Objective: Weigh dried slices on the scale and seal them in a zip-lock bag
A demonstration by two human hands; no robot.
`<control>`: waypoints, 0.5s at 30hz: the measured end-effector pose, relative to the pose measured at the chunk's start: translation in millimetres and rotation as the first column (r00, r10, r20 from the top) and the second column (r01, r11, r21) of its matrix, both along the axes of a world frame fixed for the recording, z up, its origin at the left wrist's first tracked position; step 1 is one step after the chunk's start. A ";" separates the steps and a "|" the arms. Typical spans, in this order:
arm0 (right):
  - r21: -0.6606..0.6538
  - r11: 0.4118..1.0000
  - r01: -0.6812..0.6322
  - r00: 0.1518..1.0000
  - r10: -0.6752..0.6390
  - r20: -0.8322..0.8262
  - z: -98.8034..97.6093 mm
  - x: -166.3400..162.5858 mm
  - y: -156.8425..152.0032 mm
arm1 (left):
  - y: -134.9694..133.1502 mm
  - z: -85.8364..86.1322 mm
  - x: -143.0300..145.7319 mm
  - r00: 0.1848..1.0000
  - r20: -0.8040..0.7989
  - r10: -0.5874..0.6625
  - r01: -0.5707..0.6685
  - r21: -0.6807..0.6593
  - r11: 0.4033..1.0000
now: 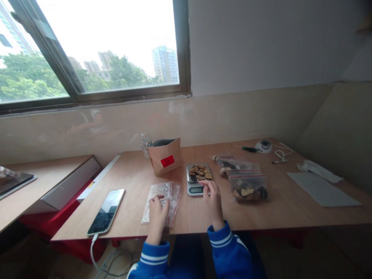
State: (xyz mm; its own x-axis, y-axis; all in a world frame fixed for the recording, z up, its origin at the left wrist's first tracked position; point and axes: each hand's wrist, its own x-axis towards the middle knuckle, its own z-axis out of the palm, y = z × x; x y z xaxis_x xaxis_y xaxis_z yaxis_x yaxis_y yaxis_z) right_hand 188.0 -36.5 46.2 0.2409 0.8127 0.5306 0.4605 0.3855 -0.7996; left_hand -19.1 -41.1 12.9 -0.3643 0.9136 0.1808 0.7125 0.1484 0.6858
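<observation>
My left hand (pixel 157 212) hovers over or rests on flat clear zip bags (pixel 174 201); its fingers are loosely bent, with a gap between thumb and forefinger. Brown dried slices (pixel 200 171) lie heaped on the metal plate of a small kitchen scale (pixel 194 190). At the scale's front right corner is my right hand (pixel 213 201), fingers bent and apart, tips close to the slices. Whether they touch is unclear. To the right stand filled zip bags (pixel 247 184) with dark and pale dried pieces. Behind the scale's left side, a brown paper pouch (pixel 158 155) stands with its top open.
A phone (pixel 106 212) with a plugged-in cable lies at the left. A plastic bottle (pixel 144 144) stands behind the pouch. Farther right are a screwdriver (pixel 249 149), a white dome camera (pixel 264 146), a white sheet (pixel 322 190) and a folded white cloth (pixel 319 171).
</observation>
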 end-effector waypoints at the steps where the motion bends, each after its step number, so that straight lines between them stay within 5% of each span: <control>1: -0.028 0.999 -0.040 0.999 0.040 0.014 -1.5 -3.2 -0.5 | -6.2 -8.0 1.0 0.998 -0.066 -0.001 0.000 -0.017 1.000; 5: -0.137 0.970 -0.199 0.975 0.211 0.075 -7.9 -15.8 -4.5 | -13.5 -11.2 4.4 0.991 -0.129 -0.042 0.048 0.047 0.998; 11: -0.205 0.901 -0.383 0.916 0.399 0.045 -9.7 -43.0 -14.6 | -21.5 16.3 21.1 0.983 0.175 -0.051 0.018 0.180 0.983; 15: -0.222 0.871 -0.438 0.899 0.418 -0.132 -1.8 -57.3 -20.6 | -31.7 26.9 46.2 0.939 0.279 -0.201 0.130 0.254 0.958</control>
State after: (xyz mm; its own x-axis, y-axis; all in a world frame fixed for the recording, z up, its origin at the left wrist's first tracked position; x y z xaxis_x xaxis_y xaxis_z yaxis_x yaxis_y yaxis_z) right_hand 130.7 -57.1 44.4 -0.1272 0.9454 0.3000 0.2273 0.3222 -0.9190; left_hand 27.1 -72.8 39.8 -0.2809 0.9123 0.2980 0.4702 -0.1398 0.8714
